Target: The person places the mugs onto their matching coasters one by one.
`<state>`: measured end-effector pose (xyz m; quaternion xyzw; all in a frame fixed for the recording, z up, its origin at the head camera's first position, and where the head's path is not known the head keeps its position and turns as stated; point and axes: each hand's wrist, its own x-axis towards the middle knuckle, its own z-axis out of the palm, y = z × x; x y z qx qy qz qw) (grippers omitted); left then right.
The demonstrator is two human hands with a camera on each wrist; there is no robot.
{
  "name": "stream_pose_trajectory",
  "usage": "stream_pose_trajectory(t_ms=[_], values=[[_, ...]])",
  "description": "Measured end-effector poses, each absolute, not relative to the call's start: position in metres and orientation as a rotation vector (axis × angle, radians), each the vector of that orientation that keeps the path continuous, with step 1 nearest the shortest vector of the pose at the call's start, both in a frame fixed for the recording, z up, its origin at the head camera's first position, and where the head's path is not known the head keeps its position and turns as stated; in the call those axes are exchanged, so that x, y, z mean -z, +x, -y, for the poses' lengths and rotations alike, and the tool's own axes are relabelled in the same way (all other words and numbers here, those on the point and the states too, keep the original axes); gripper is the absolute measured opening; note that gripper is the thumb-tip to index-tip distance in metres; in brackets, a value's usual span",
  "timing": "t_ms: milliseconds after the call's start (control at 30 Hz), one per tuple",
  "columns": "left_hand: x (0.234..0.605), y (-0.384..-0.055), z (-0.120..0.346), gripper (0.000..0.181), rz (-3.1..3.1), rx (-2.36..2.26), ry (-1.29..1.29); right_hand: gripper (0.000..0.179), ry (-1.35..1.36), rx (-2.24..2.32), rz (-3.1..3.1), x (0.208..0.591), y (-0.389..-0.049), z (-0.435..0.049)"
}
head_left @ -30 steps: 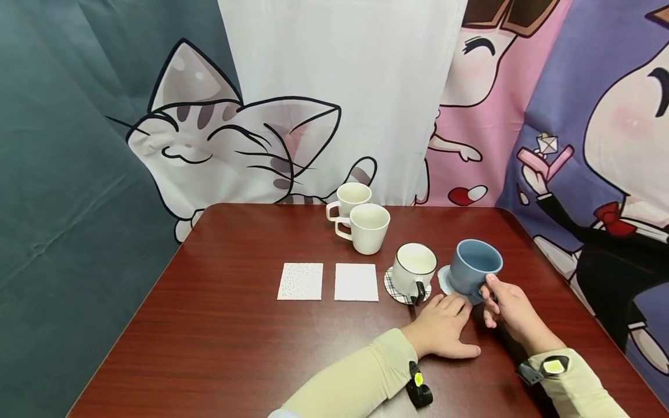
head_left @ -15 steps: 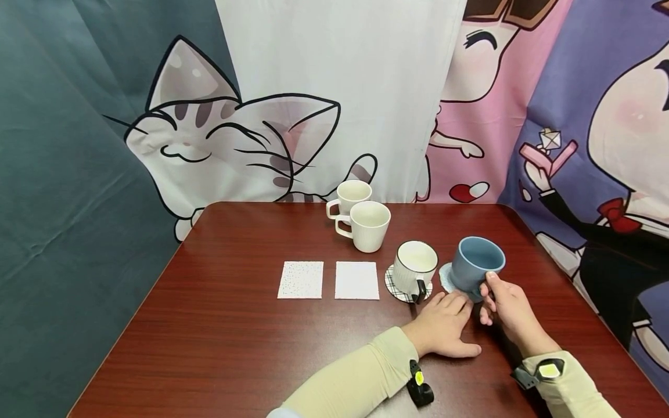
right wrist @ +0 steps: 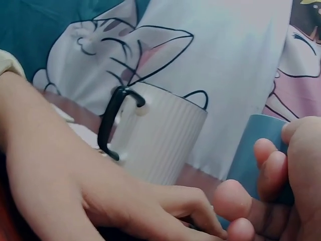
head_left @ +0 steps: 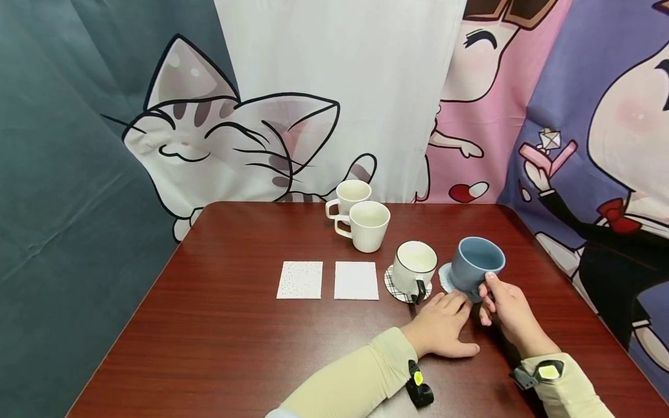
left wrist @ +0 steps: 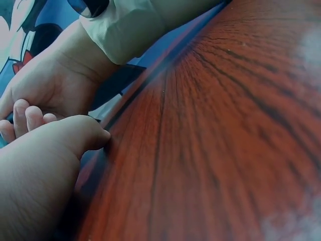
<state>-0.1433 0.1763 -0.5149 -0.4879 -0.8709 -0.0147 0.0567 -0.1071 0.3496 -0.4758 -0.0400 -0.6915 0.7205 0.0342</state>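
A blue mug [head_left: 475, 261] stands upright on a light blue coaster [head_left: 445, 278] at the right of the table. My right hand [head_left: 514, 313] grips its handle, with the thumb near the rim; the handle is mostly hidden by the fingers. My left hand [head_left: 444, 325] lies palm down with fingers straight, the fingertips at the coaster's near edge. Left of the blue mug, a white ribbed mug [head_left: 410, 273] with a black handle sits on a round checked coaster [head_left: 391, 288]. The right wrist view shows this ribbed mug [right wrist: 160, 135] between the left hand and the cat backdrop.
Two cream mugs [head_left: 368, 229] stand one behind the other at the table's back. A speckled square coaster [head_left: 300, 280] and a plain white square coaster [head_left: 356, 280] lie left of the ribbed mug. A cartoon-printed curtain [head_left: 334, 58] hangs behind the brown table [head_left: 219, 337].
Between one second and half a second ago, the head view shifted slightly. The hands, mugs and coasters keep the same places relative to one another.
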Motion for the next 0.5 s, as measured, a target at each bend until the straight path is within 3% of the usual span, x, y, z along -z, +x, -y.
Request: stream_pose_trajectory(t_ms=[267, 500], values=[[0.519, -0.146, -0.177, 0.084, 2.643, 0.067, -1.493, 0.057, 0.214, -2.322, 2.088, 0.492, -0.111, -0.362], [0.518, -0.147, -0.177, 0.085, 2.653, 0.052, -1.486, 0.056, 0.284, -2.291, 2.025, 0.496, -0.115, -0.363]])
